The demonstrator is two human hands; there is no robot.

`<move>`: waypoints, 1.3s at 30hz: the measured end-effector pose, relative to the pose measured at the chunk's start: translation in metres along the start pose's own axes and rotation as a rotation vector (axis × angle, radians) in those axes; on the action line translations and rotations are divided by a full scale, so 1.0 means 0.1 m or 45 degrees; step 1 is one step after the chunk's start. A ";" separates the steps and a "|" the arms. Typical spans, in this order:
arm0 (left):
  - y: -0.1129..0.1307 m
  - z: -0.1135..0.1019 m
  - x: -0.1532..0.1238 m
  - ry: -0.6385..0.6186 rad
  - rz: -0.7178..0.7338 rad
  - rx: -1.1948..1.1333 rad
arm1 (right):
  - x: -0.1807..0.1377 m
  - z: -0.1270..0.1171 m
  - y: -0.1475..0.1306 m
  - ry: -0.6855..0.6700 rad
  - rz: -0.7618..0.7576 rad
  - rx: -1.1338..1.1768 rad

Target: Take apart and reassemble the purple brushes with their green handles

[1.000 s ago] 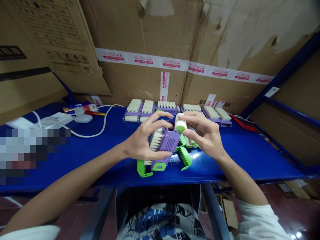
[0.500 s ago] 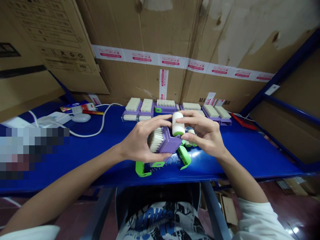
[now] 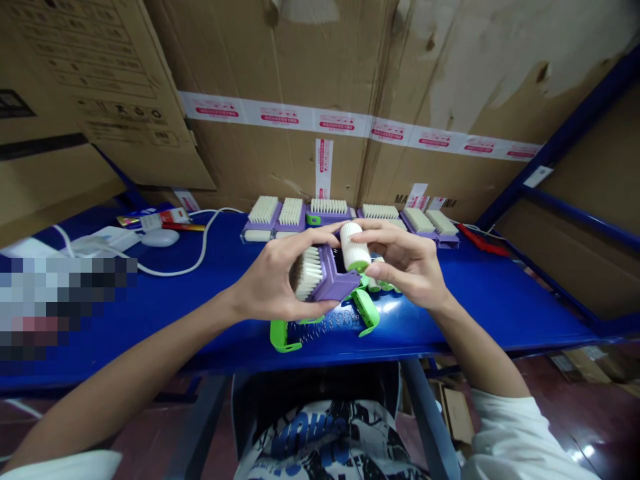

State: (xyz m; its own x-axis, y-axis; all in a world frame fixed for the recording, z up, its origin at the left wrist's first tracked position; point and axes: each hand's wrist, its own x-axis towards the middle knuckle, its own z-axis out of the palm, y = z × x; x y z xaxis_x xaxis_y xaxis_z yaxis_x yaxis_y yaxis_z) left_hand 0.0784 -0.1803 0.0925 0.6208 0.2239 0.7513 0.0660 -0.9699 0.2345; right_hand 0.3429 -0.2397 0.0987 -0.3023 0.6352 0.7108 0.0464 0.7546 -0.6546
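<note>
My left hand (image 3: 275,277) is wrapped round a purple brush (image 3: 336,280) with white bristles, which point to the left. In my right hand (image 3: 410,263), pinched between thumb and fingers, is a white ribbed roller (image 3: 354,248) with a green end. The roller is tilted and held close against the open end of the brush; whether it sits in the brush body I cannot tell. Below the hands lie a green clip-shaped part (image 3: 367,312), another green part (image 3: 284,339) and several metal springs (image 3: 327,325). More white-and-green rollers (image 3: 383,285) are partly hidden behind my right hand.
Several purple brushes (image 3: 264,211) stand along the back of the blue table (image 3: 480,307), bristles up, before a cardboard wall (image 3: 280,60). A white cable (image 3: 205,247) and a computer mouse (image 3: 160,238) lie left. A red object (image 3: 483,240) lies at the back right.
The roller has tilted slightly, its lower end turning to the right. The brush in my left hand has shifted a little left and up, and more of the springs below shows.
</note>
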 end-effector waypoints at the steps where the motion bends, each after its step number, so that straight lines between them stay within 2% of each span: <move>1: 0.00 0.00 0.00 -0.003 -0.004 0.003 | 0.00 -0.01 0.00 -0.008 -0.028 -0.029; 4: -0.02 -0.01 -0.01 -0.003 0.010 0.006 | 0.01 -0.01 -0.01 -0.001 -0.077 -0.150; 11: 0.02 0.00 0.00 0.002 0.024 0.021 | 0.00 0.01 0.00 0.093 -0.145 -0.187; 18: 0.00 0.00 -0.02 -0.018 0.000 0.047 | 0.00 -0.05 0.06 -0.041 -0.212 -0.249; 23: 0.02 0.01 -0.02 -0.002 0.001 0.119 | -0.01 -0.03 -0.03 -0.087 -0.215 -0.364; 26: 0.02 0.04 -0.03 0.073 0.033 0.192 | -0.03 0.03 -0.08 -0.093 -0.281 -0.463; 30: 0.02 0.12 -0.04 0.201 0.124 0.313 | -0.06 0.11 -0.08 0.007 -0.310 -0.509; 36: 0.03 0.20 -0.03 0.378 0.106 0.514 | -0.11 0.18 -0.01 0.039 -0.233 -0.347; 39: 0.04 0.20 -0.02 0.411 0.178 0.629 | -0.11 0.26 0.01 0.168 -0.174 -0.260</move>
State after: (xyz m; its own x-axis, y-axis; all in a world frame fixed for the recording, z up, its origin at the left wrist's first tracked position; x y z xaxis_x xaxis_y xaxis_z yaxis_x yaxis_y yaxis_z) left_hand 0.0929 -0.1865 0.0791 0.3862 0.0342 0.9218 0.4038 -0.9048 -0.1356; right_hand 0.3214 -0.2503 0.0835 -0.1933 0.5310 0.8250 0.2089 0.8439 -0.4942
